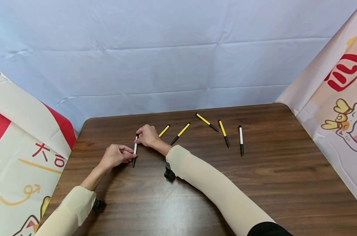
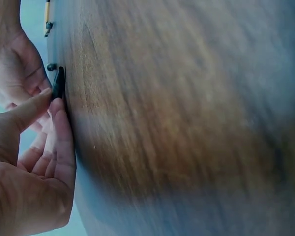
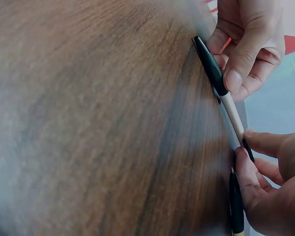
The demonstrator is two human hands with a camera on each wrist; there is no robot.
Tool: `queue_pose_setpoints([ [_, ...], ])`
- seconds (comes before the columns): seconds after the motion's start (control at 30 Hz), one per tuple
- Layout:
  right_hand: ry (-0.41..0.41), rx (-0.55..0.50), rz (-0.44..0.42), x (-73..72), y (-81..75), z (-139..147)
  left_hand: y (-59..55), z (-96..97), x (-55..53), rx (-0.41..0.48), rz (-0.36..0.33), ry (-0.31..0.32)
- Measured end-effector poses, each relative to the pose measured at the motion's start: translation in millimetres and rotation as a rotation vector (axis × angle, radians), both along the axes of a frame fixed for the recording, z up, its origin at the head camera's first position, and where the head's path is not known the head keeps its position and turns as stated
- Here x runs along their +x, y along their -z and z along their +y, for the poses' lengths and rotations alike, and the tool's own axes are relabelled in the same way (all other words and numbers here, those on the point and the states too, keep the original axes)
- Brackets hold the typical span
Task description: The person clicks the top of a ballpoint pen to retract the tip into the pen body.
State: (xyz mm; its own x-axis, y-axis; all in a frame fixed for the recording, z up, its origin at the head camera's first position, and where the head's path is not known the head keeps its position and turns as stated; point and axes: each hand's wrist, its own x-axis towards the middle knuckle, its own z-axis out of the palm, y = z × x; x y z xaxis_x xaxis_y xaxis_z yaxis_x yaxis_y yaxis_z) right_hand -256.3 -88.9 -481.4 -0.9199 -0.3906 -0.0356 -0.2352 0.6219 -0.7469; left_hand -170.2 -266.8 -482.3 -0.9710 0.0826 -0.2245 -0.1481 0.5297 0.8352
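A white pen (image 1: 135, 147) with a black grip and black end lies at the left part of the table. My left hand (image 1: 115, 156) pinches it near the black grip, between thumb and forefinger. At its far black end, my right hand (image 1: 149, 136) pinches the same pen with thumb and fingers. The right wrist view shows both hands on the white pen (image 3: 232, 114), its tip pointing away from the right hand. In the left wrist view only the black grip (image 2: 58, 84) of the pen shows clearly.
Right of my right hand lie several yellow pens: one partly hidden (image 1: 164, 130), another slanted pen (image 1: 180, 133), a farther one (image 1: 207, 122) and one beside it (image 1: 224, 133). A second white pen (image 1: 241, 141) lies farthest right on the brown table (image 1: 270, 183). Cloth (image 1: 178, 72) hangs behind.
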Motion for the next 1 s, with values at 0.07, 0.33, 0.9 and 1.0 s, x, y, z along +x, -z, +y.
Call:
queue_pose_setpoints([
  [0.07,-0.005,0.019,0.006,-0.4,-1.2,1.3,-0.3,0.9,-0.5,-0.016,0.005,0.006],
  [0.33,-0.032,0.044,0.021,-3.2,-3.0,5.9,-2.4,2.1,-0.6,-0.085,0.023,0.015],
  [0.9,-0.086,-0.024,0.026,-4.4,-7.3,20.8,-3.2,4.0,-0.8,-0.026,-0.004,-0.017],
  [1.0,-0.097,-0.026,0.037,-5.3,-10.8,23.7,-3.4,3.0,-1.4,-0.017,0.0,-0.026],
])
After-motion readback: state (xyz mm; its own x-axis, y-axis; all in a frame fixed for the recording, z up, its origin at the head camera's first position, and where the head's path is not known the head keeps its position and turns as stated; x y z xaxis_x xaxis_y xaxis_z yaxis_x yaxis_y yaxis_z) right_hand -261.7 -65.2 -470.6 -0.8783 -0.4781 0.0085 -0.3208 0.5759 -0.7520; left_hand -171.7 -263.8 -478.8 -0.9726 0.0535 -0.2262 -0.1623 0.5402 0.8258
